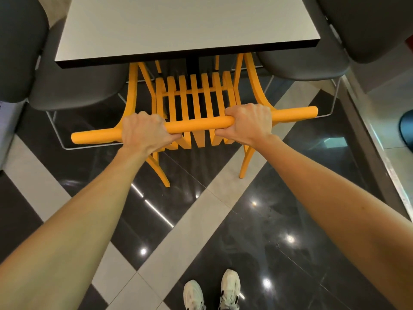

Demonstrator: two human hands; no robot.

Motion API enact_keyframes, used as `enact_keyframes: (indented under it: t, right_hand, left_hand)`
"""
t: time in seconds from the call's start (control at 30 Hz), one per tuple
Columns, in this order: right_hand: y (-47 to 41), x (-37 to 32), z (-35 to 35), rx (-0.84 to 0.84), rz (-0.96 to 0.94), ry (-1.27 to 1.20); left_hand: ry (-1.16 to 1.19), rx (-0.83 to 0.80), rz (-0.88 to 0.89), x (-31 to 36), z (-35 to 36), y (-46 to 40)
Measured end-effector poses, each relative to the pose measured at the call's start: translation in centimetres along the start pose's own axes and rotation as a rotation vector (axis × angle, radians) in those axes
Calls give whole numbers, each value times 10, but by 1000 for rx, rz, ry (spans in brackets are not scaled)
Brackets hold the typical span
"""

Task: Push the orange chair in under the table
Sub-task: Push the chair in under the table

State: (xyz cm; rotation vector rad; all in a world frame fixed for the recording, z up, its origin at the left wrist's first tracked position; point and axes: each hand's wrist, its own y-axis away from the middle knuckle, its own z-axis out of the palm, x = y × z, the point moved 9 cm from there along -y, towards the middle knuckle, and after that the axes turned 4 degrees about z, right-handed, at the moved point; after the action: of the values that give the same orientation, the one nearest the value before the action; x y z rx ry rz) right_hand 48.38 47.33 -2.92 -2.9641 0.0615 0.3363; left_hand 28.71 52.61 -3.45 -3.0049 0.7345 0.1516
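A glossy black-and-pale tiled floor spreads beneath a white, dark-edged worktop, flanked by dark padded chairs on either side. The orange chair stands at the worktop's near edge, its slatted seat mostly tucked under, rear legs still outside. Both grips are clamped on its round top rail: left hand left of centre, right hand right of centre. White sneakers stand below. No writing is legible.
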Motion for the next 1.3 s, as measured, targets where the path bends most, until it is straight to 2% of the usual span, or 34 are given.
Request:
enact_keyframes:
  t: [0.23, 0.5, 0.63, 0.73, 1.03, 1.3]
  right_hand:
    - [-16, 22, -5, 9, 27, 25]
    - [-18, -10, 4, 46, 47, -26]
    - [-25, -32, 9, 44, 15, 11]
    - [-31, -25, 5, 82, 0, 5]
    - [-33, -20, 5, 39, -22, -10]
    - [-37, -20, 8, -3, -24, -9]
  left_hand:
    - [60, 51, 60, 18, -7, -16]
    - [-11, 13, 103, -13, -3, -20]
    - [-24, 32, 76, -37, -2, -24]
    - [-48, 30, 60, -35, -1, -32]
    - [-42, -5, -24, -39, 7, -36]
    - [-65, -18, 1, -38, 7, -36]
